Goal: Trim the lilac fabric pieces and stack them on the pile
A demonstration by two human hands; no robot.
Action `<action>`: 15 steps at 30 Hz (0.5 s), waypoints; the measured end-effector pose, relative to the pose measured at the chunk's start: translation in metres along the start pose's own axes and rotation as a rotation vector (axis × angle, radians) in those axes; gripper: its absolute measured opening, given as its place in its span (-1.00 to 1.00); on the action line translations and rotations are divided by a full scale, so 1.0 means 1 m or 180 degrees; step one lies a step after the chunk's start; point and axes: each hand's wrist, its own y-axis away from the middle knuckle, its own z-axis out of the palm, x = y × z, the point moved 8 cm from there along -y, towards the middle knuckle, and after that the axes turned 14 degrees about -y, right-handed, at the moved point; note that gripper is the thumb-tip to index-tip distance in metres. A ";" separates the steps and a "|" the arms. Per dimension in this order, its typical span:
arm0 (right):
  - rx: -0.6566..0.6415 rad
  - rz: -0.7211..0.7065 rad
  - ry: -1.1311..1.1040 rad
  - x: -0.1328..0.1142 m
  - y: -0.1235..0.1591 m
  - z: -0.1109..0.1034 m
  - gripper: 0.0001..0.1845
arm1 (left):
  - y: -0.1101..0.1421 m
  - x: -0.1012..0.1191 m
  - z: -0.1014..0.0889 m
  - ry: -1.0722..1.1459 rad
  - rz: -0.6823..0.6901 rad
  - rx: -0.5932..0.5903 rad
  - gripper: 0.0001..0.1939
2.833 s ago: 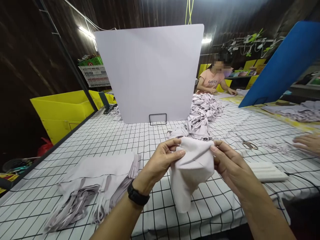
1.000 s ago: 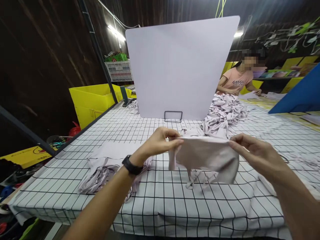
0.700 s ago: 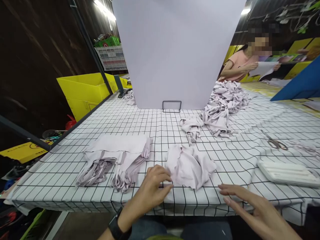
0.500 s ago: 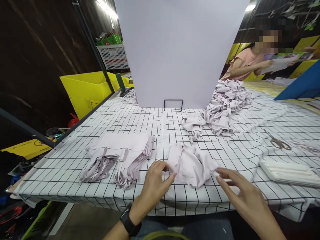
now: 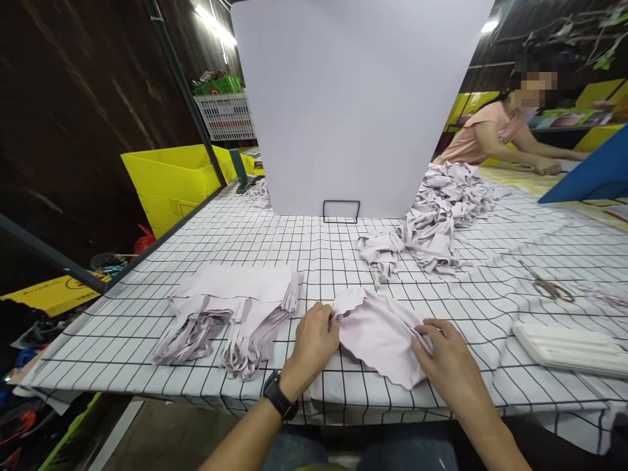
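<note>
A pale pink piece of fabric (image 5: pixel 380 330) with wavy edges lies partly spread on the checked tablecloth in front of me. My left hand (image 5: pixel 316 337), with a dark watch on its wrist, pinches the fabric's left edge. At the right edge, my right hand (image 5: pixel 444 353) has its thumb and fingers closed on the cloth. Just left of my left hand rests a neat stack of the same pale fabric pieces (image 5: pixel 240 284), with narrow straps bunched toward the table's front edge.
Behind the fabric stands a large white board (image 5: pixel 363 111) in a wire holder. A loose heap of pale fabric (image 5: pixel 441 216) reaches back on the right. Scissors (image 5: pixel 552 288) and a white plastic case (image 5: pixel 574 350) lie at right. A co-worker (image 5: pixel 505 137) leans over the far table.
Both hands have closed on the fabric, which was crumpled and is now more spread out. The right hand moved inward. The co-worker has lowered their arms to the table.
</note>
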 end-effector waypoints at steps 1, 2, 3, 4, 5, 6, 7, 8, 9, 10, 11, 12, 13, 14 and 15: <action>0.0016 0.0026 -0.0022 -0.001 -0.001 -0.003 -0.70 | -0.001 0.000 0.002 0.0158 -0.0015 -0.0055 -0.84; 0.0015 0.0055 -0.0059 -0.004 -0.005 -0.004 -0.67 | -0.003 0.002 0.005 0.0290 -0.0010 -0.0123 -0.82; 0.0000 0.0090 -0.0097 -0.008 -0.009 -0.004 -0.65 | -0.004 0.004 0.008 0.0519 -0.0016 -0.0225 -0.81; -0.0029 0.0125 -0.0132 -0.011 -0.014 -0.002 -0.63 | -0.006 0.006 0.013 0.0944 -0.0082 -0.0377 -0.81; -0.0059 0.0158 -0.0162 -0.014 -0.019 0.002 -0.62 | -0.007 0.007 0.019 0.1503 -0.0197 -0.0548 -0.80; -0.0088 0.0185 -0.0192 -0.016 -0.024 0.006 -0.62 | -0.008 0.009 0.023 0.2097 -0.0330 -0.0701 -0.81; -0.0118 0.0207 -0.0226 -0.016 -0.027 0.010 -0.63 | -0.008 0.010 0.026 0.2695 -0.0490 -0.0826 -0.82; -0.0148 0.0226 -0.0279 -0.016 -0.029 0.013 -0.63 | -0.007 0.011 0.028 0.3243 -0.0675 -0.0919 -0.83; -0.0177 0.0243 -0.0351 -0.014 -0.030 0.015 -0.63 | -0.007 0.010 0.029 0.3671 -0.0864 -0.0970 -0.86; -0.0213 0.0252 -0.0416 -0.013 -0.028 0.016 -0.62 | -0.006 0.009 0.029 0.3937 -0.1034 -0.0971 -0.89; -0.0234 0.0304 -0.0542 -0.009 -0.026 0.015 -0.61 | -0.004 0.007 0.030 0.4165 -0.1214 -0.0972 -0.89; -0.0243 0.0434 -0.0797 -0.005 -0.022 0.013 -0.61 | -0.002 0.005 0.032 0.4408 -0.1425 -0.1008 -0.89; -0.0246 0.0657 -0.1202 0.002 -0.018 0.010 -0.62 | 0.000 0.004 0.034 0.4589 -0.1610 -0.1060 -0.88; -0.0246 0.0960 -0.1733 0.009 -0.012 0.008 -0.64 | 0.002 0.003 0.036 0.4683 -0.1730 -0.1105 -0.87; -0.0259 0.1314 -0.2333 0.015 -0.006 0.008 -0.65 | 0.004 0.003 0.038 0.4746 -0.1804 -0.1148 -0.87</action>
